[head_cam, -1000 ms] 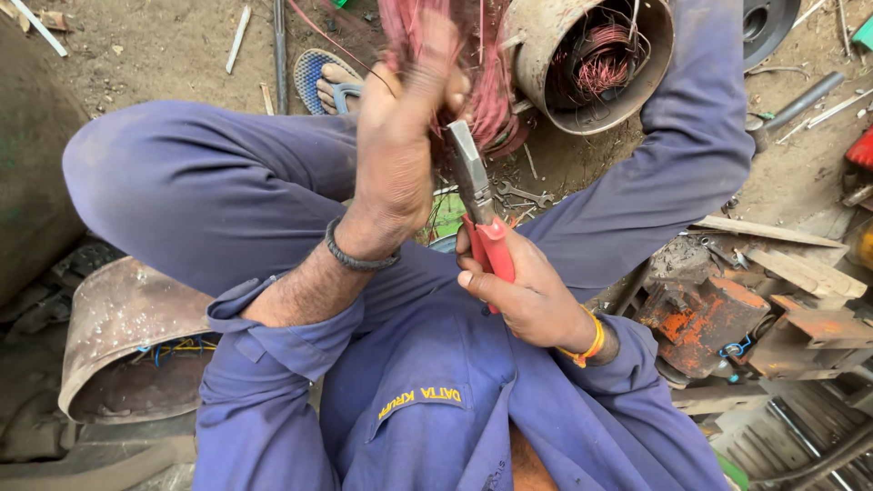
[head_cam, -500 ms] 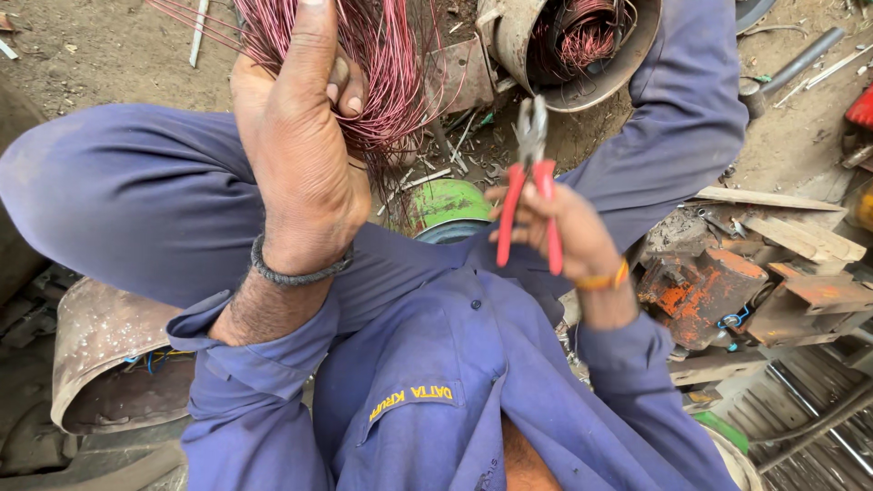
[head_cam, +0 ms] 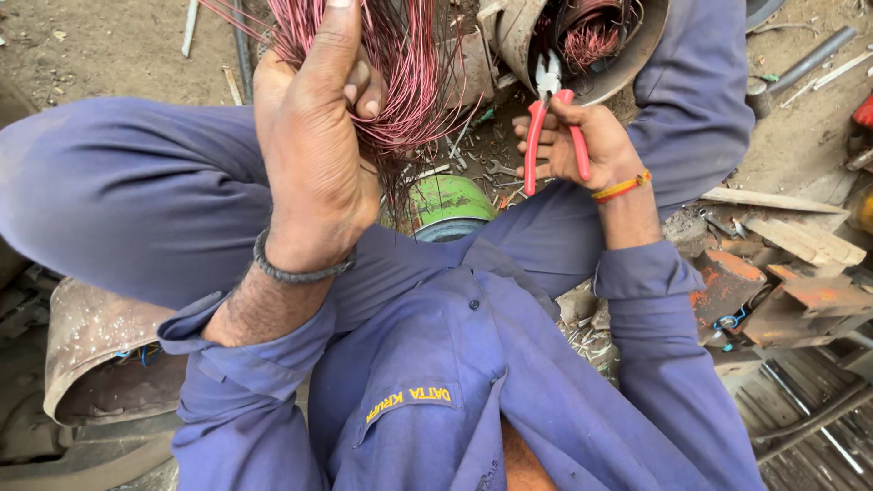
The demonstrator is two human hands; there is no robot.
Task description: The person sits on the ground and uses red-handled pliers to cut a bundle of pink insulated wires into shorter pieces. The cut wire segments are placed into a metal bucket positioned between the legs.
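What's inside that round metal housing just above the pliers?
Inside the round metal housing sit reddish copper wire coils. The pliers in the right hand cover its lower opening; anything deeper is hidden.

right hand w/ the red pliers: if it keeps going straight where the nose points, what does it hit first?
Probably the motor housing: the pliers in the right hand point up at its open end, where reddish winding wire sits. Rim or wire first is unclear, since depth is hard to judge.

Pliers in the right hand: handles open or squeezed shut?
Open. The two red handles of the pliers spread apart below the pivot, with the right hand gripping only one handle. Whether the metal tips are parted cannot be told.
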